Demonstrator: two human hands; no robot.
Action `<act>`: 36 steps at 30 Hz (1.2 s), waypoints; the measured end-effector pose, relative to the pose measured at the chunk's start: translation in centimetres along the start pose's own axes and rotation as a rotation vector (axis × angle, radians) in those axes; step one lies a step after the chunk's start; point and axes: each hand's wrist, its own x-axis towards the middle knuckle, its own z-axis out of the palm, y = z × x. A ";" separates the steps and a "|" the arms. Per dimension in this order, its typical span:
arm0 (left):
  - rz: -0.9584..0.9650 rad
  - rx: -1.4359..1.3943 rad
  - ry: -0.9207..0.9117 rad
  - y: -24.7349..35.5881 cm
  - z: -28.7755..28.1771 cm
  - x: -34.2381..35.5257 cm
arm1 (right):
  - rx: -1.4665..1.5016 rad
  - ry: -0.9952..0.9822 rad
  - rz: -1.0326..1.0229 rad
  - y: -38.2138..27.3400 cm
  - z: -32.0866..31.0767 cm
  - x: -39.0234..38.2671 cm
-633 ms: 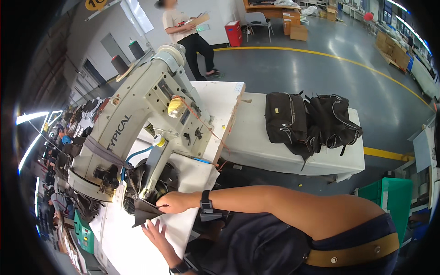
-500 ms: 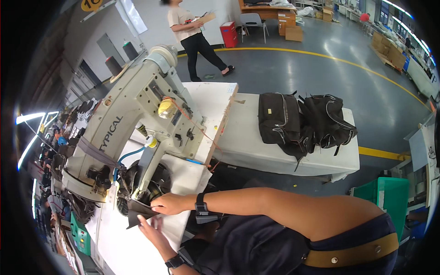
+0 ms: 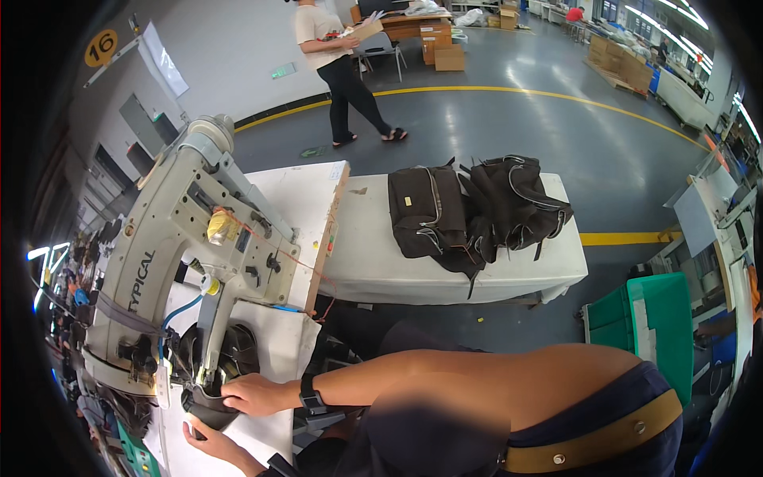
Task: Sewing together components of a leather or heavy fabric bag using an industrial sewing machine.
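Note:
A dark fabric piece (image 3: pixel 210 409) sits at the narrow post of a pale sewing machine (image 3: pixel 151 262), under its head. My right hand (image 3: pixel 256 394) grips the near right edge of this piece, fingers curled over it. Below, my left hand (image 3: pixel 216 445) holds the lower edge between thumb and fingers, partly hidden by the fabric. More dark material (image 3: pixel 240 343) bunches around the post, behind my right hand. The needle area is too small and shaded to make out. Both wrists wear black bands.
Dark backpacks (image 3: pixel 429 208) lie on a white bench (image 3: pixel 358 266) beyond the machine table (image 3: pixel 278 429). A green bin (image 3: pixel 664 334) stands at the right. A person (image 3: pixel 338 63) holding papers is on the floor behind. An orange thread hangs off the machine.
My view has swung, so the scene sits further left and the machine lower. The fabric piece's raised flap has come down by the post. My left hand has closed at its edge.

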 end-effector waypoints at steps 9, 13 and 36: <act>0.127 0.268 -0.135 0.4 -1.8 1.3 | 0.125 -0.011 0.224 -1.1 -1.8 -1.7; -0.124 0.101 -0.172 -2.1 -3.2 -0.3 | 0.063 -0.080 0.064 0.2 -1.9 -2.1; 0.800 0.504 -0.216 7.1 1.2 -8.0 | 0.322 -0.206 0.190 -0.5 -5.5 -2.7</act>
